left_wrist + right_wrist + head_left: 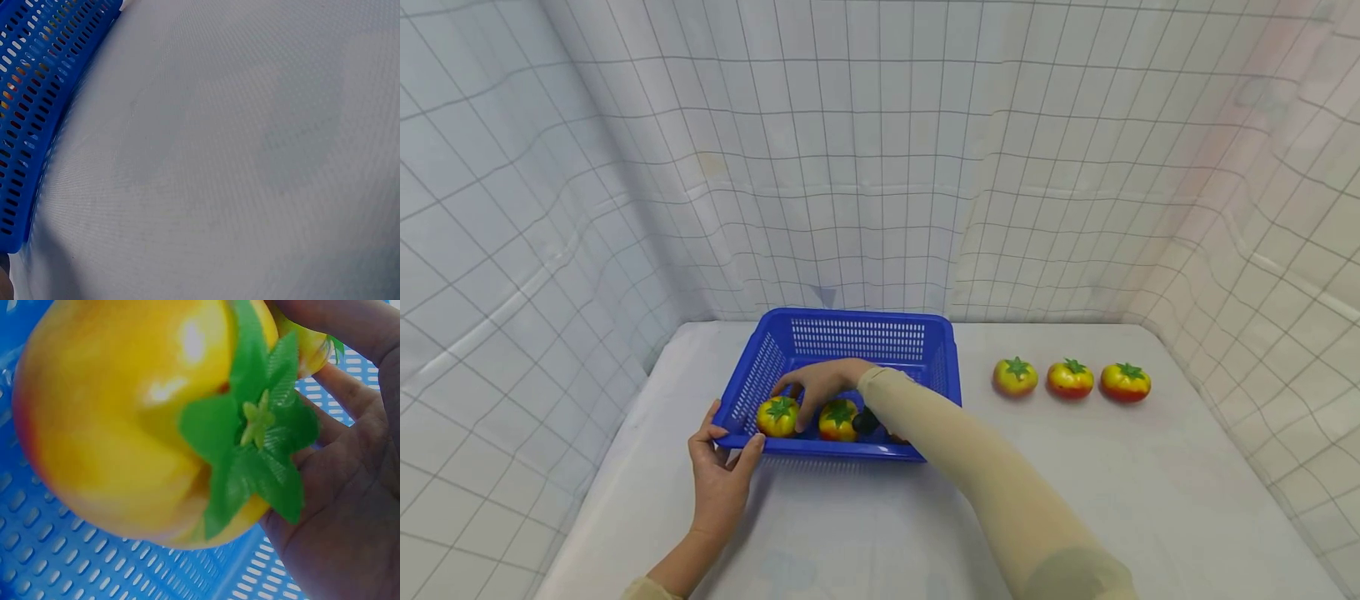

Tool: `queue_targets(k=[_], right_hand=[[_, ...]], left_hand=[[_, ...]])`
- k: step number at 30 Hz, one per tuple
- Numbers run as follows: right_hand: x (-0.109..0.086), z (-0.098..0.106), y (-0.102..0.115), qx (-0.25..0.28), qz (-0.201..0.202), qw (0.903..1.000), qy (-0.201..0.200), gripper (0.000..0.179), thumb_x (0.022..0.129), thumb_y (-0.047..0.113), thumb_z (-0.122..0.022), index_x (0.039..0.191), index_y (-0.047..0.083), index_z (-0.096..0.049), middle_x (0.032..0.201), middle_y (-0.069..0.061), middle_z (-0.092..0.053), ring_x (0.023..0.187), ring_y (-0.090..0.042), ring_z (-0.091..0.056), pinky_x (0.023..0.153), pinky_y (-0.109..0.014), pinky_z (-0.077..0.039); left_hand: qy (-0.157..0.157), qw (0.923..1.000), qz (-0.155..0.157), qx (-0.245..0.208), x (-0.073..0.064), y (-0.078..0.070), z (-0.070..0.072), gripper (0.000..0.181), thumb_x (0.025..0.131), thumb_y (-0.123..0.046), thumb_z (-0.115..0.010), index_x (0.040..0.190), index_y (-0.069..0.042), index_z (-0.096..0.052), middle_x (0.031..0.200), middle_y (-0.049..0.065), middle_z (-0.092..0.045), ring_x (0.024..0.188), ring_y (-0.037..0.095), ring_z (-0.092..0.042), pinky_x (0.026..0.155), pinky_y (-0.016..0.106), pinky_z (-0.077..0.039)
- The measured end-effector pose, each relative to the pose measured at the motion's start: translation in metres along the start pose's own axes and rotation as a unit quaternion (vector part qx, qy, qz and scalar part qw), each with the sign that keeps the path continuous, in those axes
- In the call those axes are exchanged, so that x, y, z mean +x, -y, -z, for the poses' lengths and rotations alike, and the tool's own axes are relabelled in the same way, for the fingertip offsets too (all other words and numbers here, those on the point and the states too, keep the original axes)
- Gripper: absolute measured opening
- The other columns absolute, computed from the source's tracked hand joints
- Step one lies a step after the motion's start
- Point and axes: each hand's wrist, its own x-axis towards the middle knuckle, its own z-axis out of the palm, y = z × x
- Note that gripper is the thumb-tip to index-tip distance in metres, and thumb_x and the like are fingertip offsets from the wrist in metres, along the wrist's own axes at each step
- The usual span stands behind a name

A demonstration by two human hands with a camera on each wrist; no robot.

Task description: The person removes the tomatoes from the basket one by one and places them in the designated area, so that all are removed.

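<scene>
In the head view a blue plastic basket [868, 315] stands on the white table. My left hand [718, 479] grips its near left corner, thumb on the front rim and fingers along the left side. My right hand [820, 387] reaches inside, its fingers and thumb curled around a yellow-red artificial tomato [777, 416] at the left end. Just right of the thumb sits a second tomato [837, 420], which fills much of the right wrist view as a large tomato [144, 431] with green leaves. A further tomato at the right is mostly hidden by my forearm.
Three more tomatoes, a left one [1015, 377], a middle one [1070, 379] and a right one [1125, 382], stand in a row on the table right of the basket. White gridded curtains [880, 167] enclose the table at the back and sides.
</scene>
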Motion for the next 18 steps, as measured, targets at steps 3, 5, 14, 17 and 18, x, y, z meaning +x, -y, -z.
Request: queue_targets(k=[3, 5, 14, 17, 18], right_hand=[[0.0009, -0.0007, -0.0002, -0.008, -0.001, 1.0000, -0.004, 0.070, 0.086, 0.022, -0.084, 0.147, 0.027, -0.051, 0.138, -0.001, -0.056, 0.115, -0.015, -0.055, 0.100, -0.034, -0.049], [0.0014, -0.0011, -0.0005, -0.012, -0.001, 0.9999, -0.006, 0.070, 0.086, 0.023, -0.085, 0.147, 0.028, -0.051, 0.138, -0.001, -0.056, 0.115, -0.015, -0.055, 0.100, -0.035, -0.049], [0.0044, -0.0016, -0.0025, -0.010, -0.003, 0.9999, -0.004, 0.071, 0.085, 0.023, -0.085, 0.146, 0.030, -0.051, 0.137, 0.000, -0.056, 0.114, -0.015, -0.054, 0.099, -0.036, -0.050], [0.0058, -0.0020, -0.0031, -0.007, -0.004, 1.0000, -0.004, 0.071, 0.085, 0.022, -0.085, 0.146, 0.031, -0.051, 0.138, 0.000, -0.056, 0.114, -0.015, -0.054, 0.099, -0.036, -0.050], [0.0063, -0.0025, -0.0035, -0.005, -0.004, 1.0000, -0.004, 0.071, 0.085, 0.022, -0.085, 0.146, 0.031, -0.052, 0.138, 0.000, -0.056, 0.114, -0.015, -0.054, 0.099, -0.036, -0.050]], left_hand=[[0.000, 1.0000, -0.001, 0.000, -0.0002, 0.0000, -0.0003, 0.044, 0.101, -0.009, -0.065, 0.117, -0.010, -0.023, 0.167, -0.008, -0.016, 0.144, 0.039, -0.033, 0.092, 0.009, -0.044], [0.000, 1.0000, 0.000, 0.003, -0.0003, -0.0001, -0.0004, 0.044, 0.101, -0.009, -0.065, 0.118, -0.010, -0.024, 0.167, -0.008, -0.017, 0.145, 0.039, -0.032, 0.092, 0.009, -0.044], [-0.001, 1.0000, 0.001, 0.005, -0.0001, -0.0004, -0.0004, 0.045, 0.101, -0.010, -0.066, 0.118, -0.012, -0.024, 0.166, -0.009, -0.017, 0.146, 0.038, -0.032, 0.093, 0.009, -0.043], [-0.001, 1.0000, 0.000, 0.006, 0.0000, 0.0000, -0.0001, 0.045, 0.101, -0.009, -0.065, 0.118, -0.011, -0.024, 0.166, -0.009, -0.017, 0.145, 0.038, -0.032, 0.093, 0.009, -0.043], [-0.001, 1.0000, 0.000, 0.006, 0.0000, 0.0002, 0.0000, 0.045, 0.101, -0.009, -0.065, 0.118, -0.011, -0.024, 0.166, -0.009, -0.017, 0.145, 0.038, -0.032, 0.093, 0.009, -0.043]])
